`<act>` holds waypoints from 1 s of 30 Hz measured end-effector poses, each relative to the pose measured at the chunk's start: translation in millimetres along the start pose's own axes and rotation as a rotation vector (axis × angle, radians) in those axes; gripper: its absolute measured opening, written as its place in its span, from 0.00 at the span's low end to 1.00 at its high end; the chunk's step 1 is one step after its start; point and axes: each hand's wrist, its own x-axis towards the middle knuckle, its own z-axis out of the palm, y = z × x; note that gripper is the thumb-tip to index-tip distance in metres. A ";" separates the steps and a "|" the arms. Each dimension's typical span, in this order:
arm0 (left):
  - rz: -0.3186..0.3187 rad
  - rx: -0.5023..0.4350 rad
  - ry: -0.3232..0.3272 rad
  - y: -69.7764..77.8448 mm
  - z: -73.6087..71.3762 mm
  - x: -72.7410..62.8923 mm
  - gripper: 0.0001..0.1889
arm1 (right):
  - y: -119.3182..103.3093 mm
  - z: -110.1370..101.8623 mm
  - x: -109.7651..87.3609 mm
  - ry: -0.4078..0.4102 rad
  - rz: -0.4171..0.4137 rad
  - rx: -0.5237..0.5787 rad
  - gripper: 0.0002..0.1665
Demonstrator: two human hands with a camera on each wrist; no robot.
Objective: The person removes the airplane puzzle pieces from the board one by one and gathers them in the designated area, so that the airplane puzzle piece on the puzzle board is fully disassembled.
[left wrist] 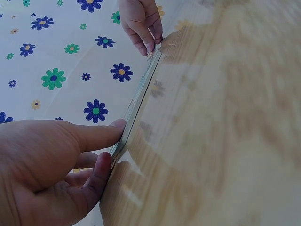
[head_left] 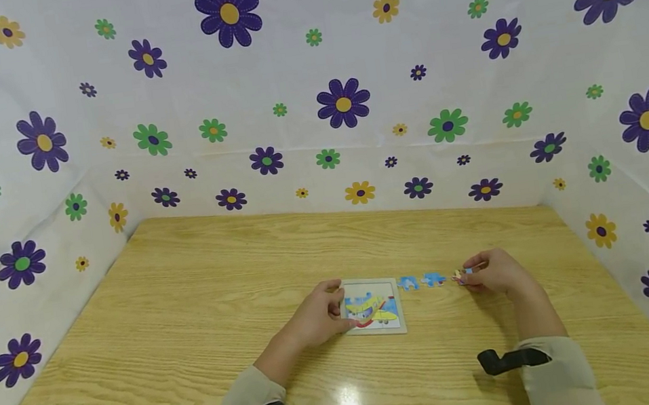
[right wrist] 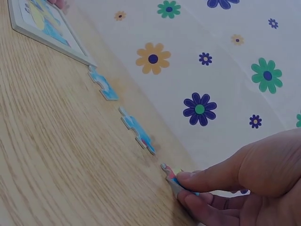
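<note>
A framed jigsaw puzzle point(head_left: 403, 318) with a yellow airplane picture lies flat on the table. My left hand point(head_left: 317, 316) grips its left edge, thumb near the lower corner and fingers near the upper one. To the right of the frame, my right hand point(head_left: 493, 271) pinches a small puzzle piece point(right wrist: 170, 173) between thumb and fingers, close over the wood; the fingers hide part of it. Between frame and right hand lie two loose blue puzzle pieces, one point(head_left: 408, 284) beside the frame and another point(head_left: 432, 279) farther right, in a row with the pinched one.
The wooden table point(head_left: 216, 271) stretches away on all sides of the puzzle. A white flowered cloth point(head_left: 282, 64) hangs behind it and along both sides. Black wrist cameras sit on both beige sleeves point(head_left: 558, 370).
</note>
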 end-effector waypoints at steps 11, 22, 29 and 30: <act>-0.010 -0.014 -0.008 0.3 0.6 0.0 0.44 | 0.5 -1.1 1.3 0.013 -0.024 0.007 0.20; -0.023 0.001 0.002 -0.9 1.7 0.2 0.44 | -19.2 9.0 -1.3 -0.036 -0.124 0.084 0.29; -0.017 0.005 0.007 -0.2 1.9 0.3 0.43 | -32.1 26.3 1.3 -0.046 -0.132 0.101 0.28; -0.015 0.008 0.007 0.0 1.8 0.3 0.43 | -33.9 29.8 1.5 -0.050 -0.135 0.104 0.28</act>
